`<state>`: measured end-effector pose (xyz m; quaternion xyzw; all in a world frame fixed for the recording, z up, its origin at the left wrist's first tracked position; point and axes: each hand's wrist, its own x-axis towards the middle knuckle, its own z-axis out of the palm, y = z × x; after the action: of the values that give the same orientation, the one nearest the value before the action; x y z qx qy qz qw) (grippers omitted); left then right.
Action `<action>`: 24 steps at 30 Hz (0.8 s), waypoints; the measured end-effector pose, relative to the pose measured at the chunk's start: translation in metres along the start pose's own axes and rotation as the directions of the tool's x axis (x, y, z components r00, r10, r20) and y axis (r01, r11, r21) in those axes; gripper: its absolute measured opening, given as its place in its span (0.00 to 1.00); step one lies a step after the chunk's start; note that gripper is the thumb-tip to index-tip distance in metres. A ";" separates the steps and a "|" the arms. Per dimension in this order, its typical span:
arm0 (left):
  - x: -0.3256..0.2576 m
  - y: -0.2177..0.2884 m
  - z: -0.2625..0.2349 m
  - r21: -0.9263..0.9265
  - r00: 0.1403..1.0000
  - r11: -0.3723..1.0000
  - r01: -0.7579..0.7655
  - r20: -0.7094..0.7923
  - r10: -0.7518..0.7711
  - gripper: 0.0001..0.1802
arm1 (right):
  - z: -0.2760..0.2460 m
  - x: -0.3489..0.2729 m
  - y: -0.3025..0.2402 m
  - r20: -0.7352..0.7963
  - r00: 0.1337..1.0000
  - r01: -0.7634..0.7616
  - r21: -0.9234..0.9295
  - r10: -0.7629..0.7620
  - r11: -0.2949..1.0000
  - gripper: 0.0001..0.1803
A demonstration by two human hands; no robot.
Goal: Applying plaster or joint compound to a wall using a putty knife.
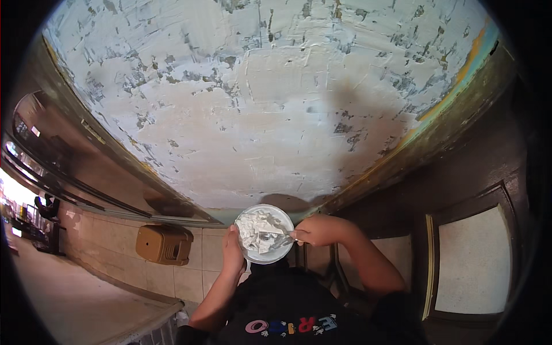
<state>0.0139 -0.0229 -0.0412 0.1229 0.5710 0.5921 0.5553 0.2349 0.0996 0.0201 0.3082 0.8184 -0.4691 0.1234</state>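
While a brown stool-like box (164,245) stands off to the left, the left hand (233,253) cups the side of the white tub (269,257), held in front of the black shirt (270,290). Contents: thick white paste (250,226), probably soft and sticky. Tub itself presumably light, fill heavier; support side and base. Right hand (315,231) grasps the flat-bladed tool (276,240) by its handle end; blade, likely stiff, meets paste.
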 end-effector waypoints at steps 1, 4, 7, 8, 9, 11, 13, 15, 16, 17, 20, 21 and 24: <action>0.002 0.000 0.000 -0.001 1.000 1.000 0.000 -0.002 0.000 0.22 | -0.005 -0.002 0.003 0.002 1.000 0.000 -0.001 0.000 1.000 0.25; 0.006 -0.002 -0.002 -0.079 0.994 0.995 -0.065 0.080 0.072 0.23 | -0.013 -0.008 -0.002 0.285 0.950 -0.205 0.268 0.126 0.941 0.28; 0.009 0.004 0.004 -0.109 0.989 0.987 -0.120 0.067 0.128 0.23 | -0.005 -0.014 0.004 0.320 0.947 -0.180 0.533 0.000 0.826 0.27; 0.007 0.008 0.005 -0.105 0.988 0.987 -0.121 0.083 0.130 0.23 | -0.001 -0.018 0.003 0.161 0.986 -0.118 0.549 0.034 0.827 0.23; 0.005 0.009 0.005 -0.101 0.986 0.987 -0.122 0.100 0.132 0.23 | 0.001 -0.020 0.001 -0.003 0.998 -0.054 0.555 0.067 0.830 0.20; 0.005 0.005 0.000 -0.111 0.983 0.982 -0.153 0.088 0.163 0.23 | -0.002 -0.035 -0.024 -0.200 0.979 0.039 0.397 0.045 0.917 0.16; 0.007 0.004 -0.001 -0.118 0.977 0.976 -0.181 0.089 0.192 0.23 | -0.001 -0.037 -0.036 -0.393 0.919 0.098 0.215 -0.006 0.972 0.14; 0.005 0.005 0.005 -0.154 0.971 0.962 -0.226 0.037 0.234 0.23 | 0.010 -0.038 -0.036 -0.552 0.831 0.088 0.008 -0.069 0.996 0.16; 0.003 0.007 0.009 -0.154 0.972 0.962 -0.223 0.042 0.232 0.23 | 0.021 -0.035 -0.037 -0.554 0.830 0.084 0.009 -0.066 0.996 0.16; 0.001 0.011 0.016 -0.188 0.965 0.951 -0.247 0.039 0.259 0.23 | 0.036 -0.031 -0.038 -0.589 0.806 0.002 -0.106 -0.064 0.994 0.14; 0.002 0.008 0.018 -0.226 0.959 0.933 -0.278 -0.006 0.284 0.22 | 0.059 -0.019 -0.053 -0.564 0.826 -0.159 -0.255 -0.013 0.954 0.12; 0.005 0.006 0.018 -0.233 0.960 0.933 -0.276 -0.026 0.277 0.22 | 0.062 -0.018 -0.057 -0.519 0.852 -0.246 -0.293 0.062 0.924 0.12; 0.008 0.003 0.017 -0.244 0.969 0.938 -0.246 -0.046 0.242 0.22 | 0.062 -0.023 -0.060 -0.492 0.869 -0.207 -0.283 0.044 0.937 0.11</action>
<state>0.0221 -0.0065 -0.0371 0.1179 0.4771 0.7240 0.4842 0.2096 0.0158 0.0401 0.4428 0.8674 -0.2272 -0.0026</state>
